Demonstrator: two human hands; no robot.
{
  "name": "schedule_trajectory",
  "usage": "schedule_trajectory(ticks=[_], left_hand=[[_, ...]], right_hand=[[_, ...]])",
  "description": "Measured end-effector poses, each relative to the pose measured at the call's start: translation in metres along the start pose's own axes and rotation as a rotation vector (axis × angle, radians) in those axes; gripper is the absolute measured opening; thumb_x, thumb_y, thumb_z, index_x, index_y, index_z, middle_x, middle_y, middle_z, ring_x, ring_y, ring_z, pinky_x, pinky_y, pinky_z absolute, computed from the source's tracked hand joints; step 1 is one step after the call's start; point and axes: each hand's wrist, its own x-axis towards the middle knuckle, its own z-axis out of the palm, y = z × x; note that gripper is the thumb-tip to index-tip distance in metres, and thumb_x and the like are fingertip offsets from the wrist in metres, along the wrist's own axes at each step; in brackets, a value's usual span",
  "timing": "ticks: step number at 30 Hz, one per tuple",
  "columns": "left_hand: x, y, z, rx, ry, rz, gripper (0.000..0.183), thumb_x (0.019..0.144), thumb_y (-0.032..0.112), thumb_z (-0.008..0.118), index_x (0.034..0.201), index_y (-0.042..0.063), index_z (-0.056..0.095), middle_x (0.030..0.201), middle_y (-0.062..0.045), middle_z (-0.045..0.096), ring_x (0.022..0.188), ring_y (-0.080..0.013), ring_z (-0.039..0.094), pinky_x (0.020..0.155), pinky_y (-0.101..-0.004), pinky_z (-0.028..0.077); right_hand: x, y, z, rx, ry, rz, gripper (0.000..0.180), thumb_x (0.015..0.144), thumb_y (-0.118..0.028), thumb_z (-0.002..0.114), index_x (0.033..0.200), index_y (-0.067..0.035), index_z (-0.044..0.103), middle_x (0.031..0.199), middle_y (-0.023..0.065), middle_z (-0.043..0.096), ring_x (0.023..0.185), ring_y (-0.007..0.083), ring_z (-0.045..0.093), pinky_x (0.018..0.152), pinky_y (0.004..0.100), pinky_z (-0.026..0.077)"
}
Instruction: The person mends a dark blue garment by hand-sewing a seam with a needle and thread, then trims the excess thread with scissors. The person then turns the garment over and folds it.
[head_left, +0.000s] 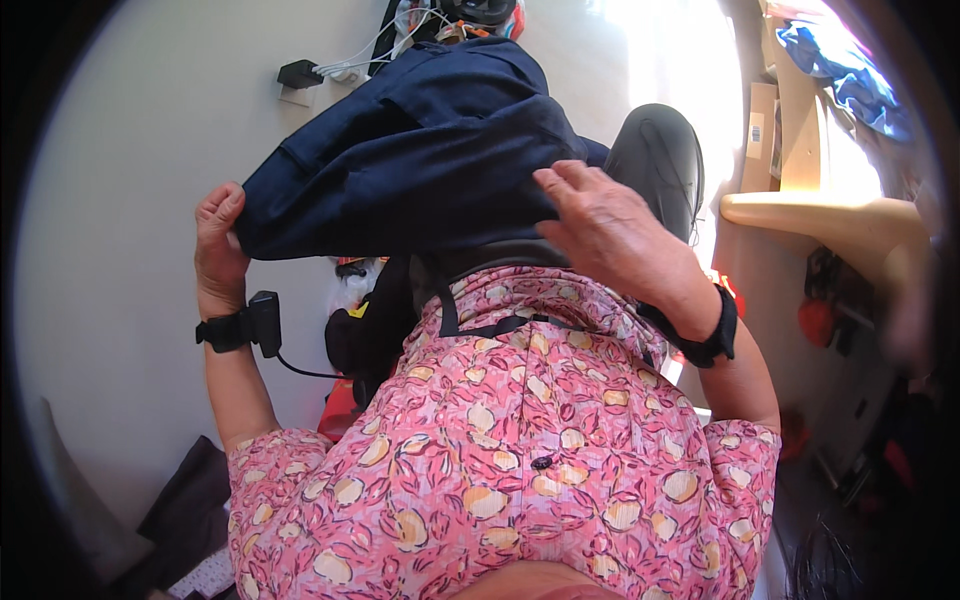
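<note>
A dark navy cloth garment (420, 172) lies spread over my lap and thigh, its far end reaching toward the wall side. My left hand (221, 225) grips its left edge between thumb and curled fingers. Over the right part of the cloth is my right hand (592, 217), palm down with fingers apart; whether it touches the fabric I cannot tell. My knee in dark grey trousers (660, 157) shows beyond the right hand. Both wrists wear black bands, and a black box with a cable sits on the left one.
A black adapter (300, 73) and white cables are plugged in at the pale wall on the left. At right stand a curved wooden armrest (825, 210), a cardboard box (761, 135) and blue cloth (847, 79). Dark fabric (187, 487) lies at lower left.
</note>
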Motion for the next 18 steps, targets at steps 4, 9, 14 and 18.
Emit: schedule_trajectory(ticks=[4,9,14,18], left_hand=[[-0.007,-0.021,-0.006,0.014,0.027,-0.055,0.021,0.086,0.018,0.057,0.07,0.006,0.05,0.067,0.006,0.049,0.062,-0.0032,0.044,0.06,-0.0184,0.036],[-0.008,-0.04,0.003,-0.017,0.02,-0.131,0.018,0.082,0.017,0.058,0.084,-0.001,0.062,0.077,0.001,0.06,0.071,-0.0062,0.053,0.069,-0.0196,0.041],[-0.003,-0.038,0.021,0.126,-0.324,-0.285,0.03,0.077,0.022,0.063,0.091,-0.004,0.064,0.08,0.0,0.063,0.073,-0.0067,0.055,0.07,-0.0201,0.043],[-0.002,-0.046,0.035,0.246,-0.399,-0.295,0.031,0.076,0.024,0.066,0.094,-0.001,0.064,0.082,0.002,0.062,0.072,-0.0062,0.054,0.069,-0.0199,0.043]], right_hand=[[0.016,-0.011,0.019,0.059,-0.029,-0.052,0.053,0.078,-0.012,0.06,0.123,0.008,0.041,0.099,0.0216,0.053,0.09,0.0347,0.055,0.079,0.0385,0.045],[0.042,-0.023,0.033,-0.049,0.032,-0.035,0.056,0.075,-0.007,0.058,0.126,0.006,0.04,0.092,0.0203,0.054,0.082,0.0327,0.058,0.069,0.0389,0.048],[0.052,-0.014,0.056,-0.238,0.085,-0.188,0.029,0.067,-0.003,0.058,0.095,0.005,0.056,0.076,0.0169,0.056,0.066,0.0267,0.06,0.053,0.0351,0.049],[0.043,-0.015,0.057,-0.163,0.17,-0.296,0.01,0.064,-0.002,0.058,0.073,0.001,0.053,0.067,0.0133,0.054,0.058,0.0238,0.059,0.046,0.0317,0.048]])
